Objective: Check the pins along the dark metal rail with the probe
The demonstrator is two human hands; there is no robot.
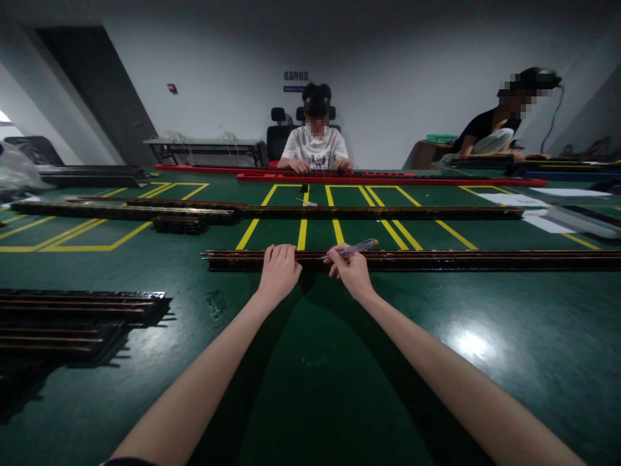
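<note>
Lying lengthwise across the green table (pixel 427 356), a long dark bar (pixel 460 260) sits directly in front of the person, reddish-brown strips along it, thin ends poking out at its left end, right end out of view. Left hand (pixel 279 268) is over the bar near that left end, fingers bent across the top; can't tell how tight that grip is. Right hand (pixel 350 266) is just beside it, grip narrow, holding a screwdriver (pixel 359 246) with a clear handle and a yellowish butt. Shaft slants down-left to the bar; tip contact can't be confirmed.

Near left: stacked dark bars (pixel 82 310), staggered ends facing right. Beyond the worked piece, yellow tape lines (pixel 303 234) mark the table, and a second long bar (pixel 388 213) runs roughly parallel across them. Short dark bundle (pixel 178 224) lies just on its near side, to the left. White papers (pixel 553 220) at right.

Far edge: red rails (pixel 485 182), with a co-worker in a white shirt (pixel 315 145) seated behind, both hands at them. Another person in a dark top (pixel 485 126) leans over far right. Wall sign (pixel 295 76) behind.
</note>
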